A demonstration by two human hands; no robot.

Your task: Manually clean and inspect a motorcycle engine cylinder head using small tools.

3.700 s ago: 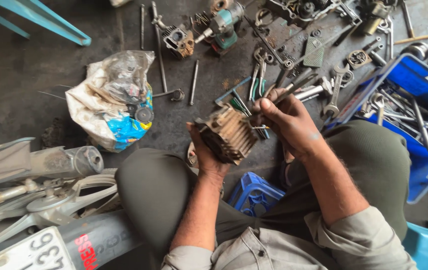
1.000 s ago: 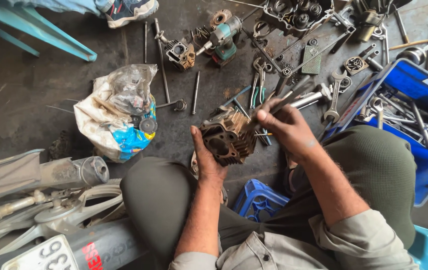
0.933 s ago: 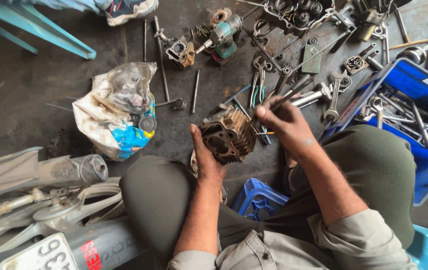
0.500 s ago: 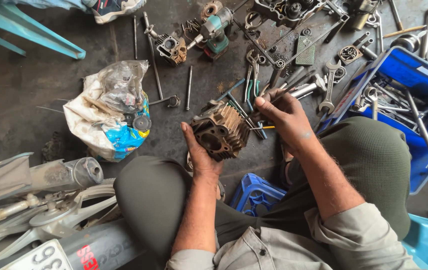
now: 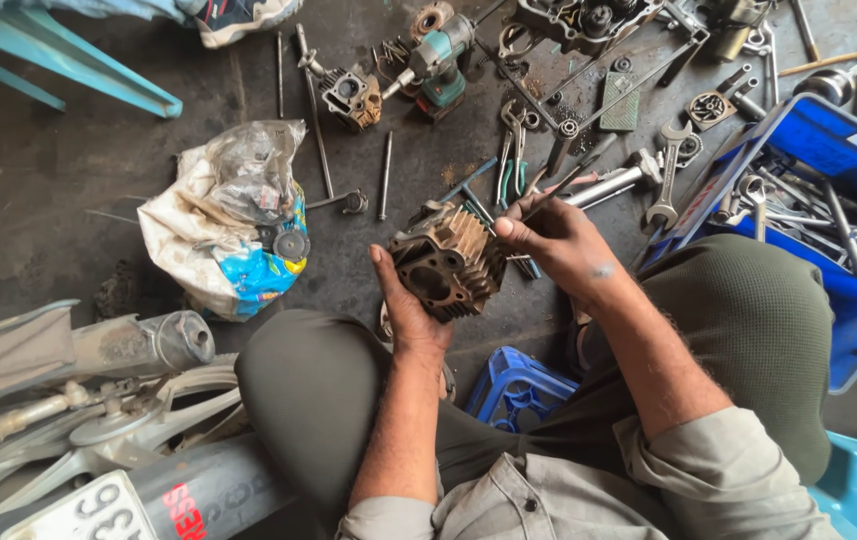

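The person sits on a low blue stool point(image 5: 518, 388) over a dark, oily floor point(image 5: 38, 190), knees spread. The left hand point(image 5: 406, 305) cups a finned engine cylinder point(image 5: 445, 262) from below and behind, palm against its near side, thumb up along its left edge; the cylinder is held clear of the floor, between the knees, bore opening facing the camera. The right hand point(image 5: 556, 243) sits just beside the cylinder's right side, fingers drawn together and pinching a thin, dark rod-like tool point(image 5: 546, 194) that angles up and away; whether its lower end touches the fins cannot be told. On the floor beyond lie green-handled pliers point(image 5: 510, 160), a combination wrench point(image 5: 666, 190), a cordless drill point(image 5: 438, 60) and a small engine part point(image 5: 352, 97). A crumpled plastic bag point(image 5: 228, 220) lies to the left, well apart from the hands. A blue crate point(image 5: 848, 150) holding wrenches and long bars stands at the right. Motorcycle bodywork and a muffler point(image 5: 138, 345) occupy the lower left.
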